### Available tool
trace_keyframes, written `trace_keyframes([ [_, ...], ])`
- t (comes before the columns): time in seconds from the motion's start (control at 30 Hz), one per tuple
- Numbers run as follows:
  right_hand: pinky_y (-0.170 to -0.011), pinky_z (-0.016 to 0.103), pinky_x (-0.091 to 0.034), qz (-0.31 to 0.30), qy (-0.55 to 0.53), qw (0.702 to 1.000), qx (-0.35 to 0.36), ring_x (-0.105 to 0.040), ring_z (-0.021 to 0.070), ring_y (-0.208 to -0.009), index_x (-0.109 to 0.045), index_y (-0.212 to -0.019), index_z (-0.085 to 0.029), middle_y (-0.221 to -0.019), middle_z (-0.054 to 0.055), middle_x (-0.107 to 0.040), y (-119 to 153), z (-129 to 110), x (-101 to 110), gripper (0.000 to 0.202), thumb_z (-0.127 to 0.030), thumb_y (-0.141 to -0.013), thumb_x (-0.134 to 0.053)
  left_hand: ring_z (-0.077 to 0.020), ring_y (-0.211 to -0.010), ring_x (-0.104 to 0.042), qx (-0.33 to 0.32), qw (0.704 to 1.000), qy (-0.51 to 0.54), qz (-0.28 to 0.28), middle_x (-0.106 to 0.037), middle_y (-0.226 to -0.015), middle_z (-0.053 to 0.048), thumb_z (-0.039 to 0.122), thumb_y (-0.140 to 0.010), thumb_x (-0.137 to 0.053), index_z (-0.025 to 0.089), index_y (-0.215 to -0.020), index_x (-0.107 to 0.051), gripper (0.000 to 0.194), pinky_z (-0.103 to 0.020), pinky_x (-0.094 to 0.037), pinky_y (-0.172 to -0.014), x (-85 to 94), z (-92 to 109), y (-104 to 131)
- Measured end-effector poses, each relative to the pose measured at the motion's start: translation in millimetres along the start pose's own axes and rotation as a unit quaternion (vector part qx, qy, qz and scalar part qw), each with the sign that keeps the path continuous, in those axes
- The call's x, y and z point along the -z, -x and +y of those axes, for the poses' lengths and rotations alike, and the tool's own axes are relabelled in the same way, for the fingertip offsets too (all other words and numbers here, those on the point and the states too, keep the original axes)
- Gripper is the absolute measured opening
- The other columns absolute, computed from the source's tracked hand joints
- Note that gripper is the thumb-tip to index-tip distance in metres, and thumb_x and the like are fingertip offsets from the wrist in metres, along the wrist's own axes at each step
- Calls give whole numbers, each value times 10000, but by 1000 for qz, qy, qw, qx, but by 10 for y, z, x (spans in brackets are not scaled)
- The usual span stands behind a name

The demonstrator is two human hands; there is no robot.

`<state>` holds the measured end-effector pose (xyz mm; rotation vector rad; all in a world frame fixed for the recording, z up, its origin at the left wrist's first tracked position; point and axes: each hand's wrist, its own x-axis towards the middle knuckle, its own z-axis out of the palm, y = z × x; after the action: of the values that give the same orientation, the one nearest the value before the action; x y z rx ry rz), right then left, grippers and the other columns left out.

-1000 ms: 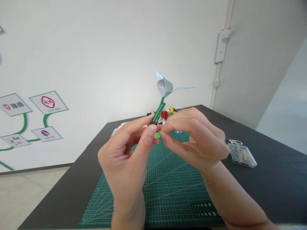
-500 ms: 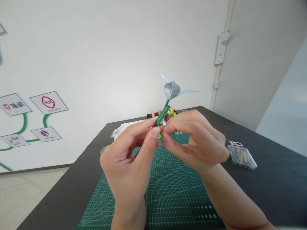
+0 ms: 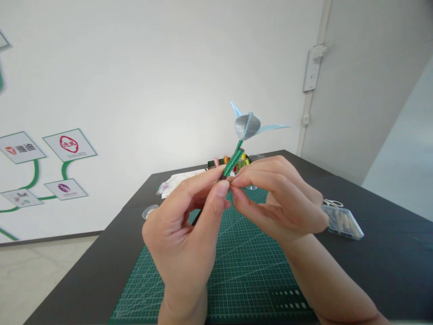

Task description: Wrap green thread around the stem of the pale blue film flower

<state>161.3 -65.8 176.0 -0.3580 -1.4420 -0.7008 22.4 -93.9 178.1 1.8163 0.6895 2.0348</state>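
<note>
My left hand pinches the lower stem of an artificial flower between thumb and forefinger. The flower has pale blue, silky petals and tilts up to the right. Green thread wraps its upper stem in a thick, shiny band. A dark length of stem runs down behind my left thumb. Just below the green band, my right hand has thumb and forefinger pressed together against the stem. What lies between those right fingertips is too small to make out.
A green cutting mat lies on the black table. To the right are white-handled scissors and a clear plastic box. Thread spools stand at the back, white sheets and a small clear dish to the left.
The flower and both hands have shifted slightly to the right. The flower leans a little further right. Both hands keep their pinched grips.
</note>
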Motion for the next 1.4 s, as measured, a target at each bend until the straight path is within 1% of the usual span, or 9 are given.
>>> trace_keyframes([
  [0.23, -550, 351, -539, 13, -19, 1000, 6, -676, 178, -638, -639, -909, -225, -719, 13, -738, 18, 3, -28, 255, 1, -815, -710, -164, -742, -786, 3, 1000, 8, -1, -824, -964, 32, 201, -910, -789, 325, -1050, -817, 189, -279, -691, -640, 9, -21, -8],
  [0.43, -535, 361, -543, 53, -62, 997, 0, -668, 183, -623, -669, -894, -236, -707, 15, -725, 48, 32, -52, 267, 7, -789, -707, -127, -634, -759, 25, 998, 50, 9, -824, -871, 39, 220, -918, -784, 310, -1030, -812, 146, -239, -642, -592, -53, -75, -24],
  [0.5, -541, 353, -543, 49, -63, 997, -10, -656, 176, -621, -667, -885, -240, -703, 7, -720, 43, 41, -50, 274, 15, -789, -693, -118, -591, -741, 31, 998, 61, 8, -822, -836, 39, 223, -928, -773, 302, -1040, -807, 141, -239, -635, -587, -81, -87, -25],
  [0.67, -563, 333, -555, 43, -94, 994, -22, -640, 163, -640, -657, -861, -243, -709, -11, -703, 31, 57, -47, 259, 2, -786, -695, -111, -568, -719, 47, 994, 94, -16, -818, -826, 20, 241, -940, -761, 283, -1058, -808, 134, -223, -621, -568, -95, -116, -34],
  [0.83, -572, 343, -548, 35, -154, 986, -51, -640, 168, -645, -655, -835, -238, -704, 4, -696, 36, 74, -37, 229, -14, -793, -672, -69, -548, -679, 78, 982, 164, -46, -757, -690, 49, 242, -930, -780, 270, -1036, -823, 117, -150, -581, -564, -84, -147, -57],
  [1.07, -590, 310, -523, 37, -186, 981, -46, -633, 146, -626, -629, -811, -226, -686, -18, -671, 55, 103, -26, 196, -50, -819, -715, -47, -551, -673, 112, 967, 214, -79, -799, -780, 35, 233, -934, -774, 267, -1032, -826, 116, -119, -566, -566, -67, -151, -77],
  [1.23, -637, 328, -523, -5, -158, 982, -106, -626, 141, -638, -637, -837, -230, -721, -22, -679, 188, 211, -33, 196, -40, -838, -687, -44, -512, -663, 138, 963, 207, -102, -800, -739, 24, 201, -895, -792, 244, -985, -830, 107, -108, -547, -528, -98, -333, -205],
  [1.33, -624, 289, -542, -79, -153, 970, -169, -620, 124, -646, -627, -813, -221, -734, -20, -667, 376, 287, 26, 174, -60, -851, -680, -47, -514, -661, 186, 953, 186, -148, -802, -742, 7, 206, -873, -797, 212, -986, -827, 117, -116, -550, -533, -77, -557, -210],
  [1.4, -593, 242, -551, -144, -171, 953, -205, -640, 120, -680, -638, -832, -214, -760, -11, -680, 545, 296, 96, 145, -78, -862, -676, -54, -519, -663, 241, 938, 178, -176, -794, -720, 6, 204, -845, -810, 198, -983, -823, 138, -123, -545, -526, -27, -721, -131],
])
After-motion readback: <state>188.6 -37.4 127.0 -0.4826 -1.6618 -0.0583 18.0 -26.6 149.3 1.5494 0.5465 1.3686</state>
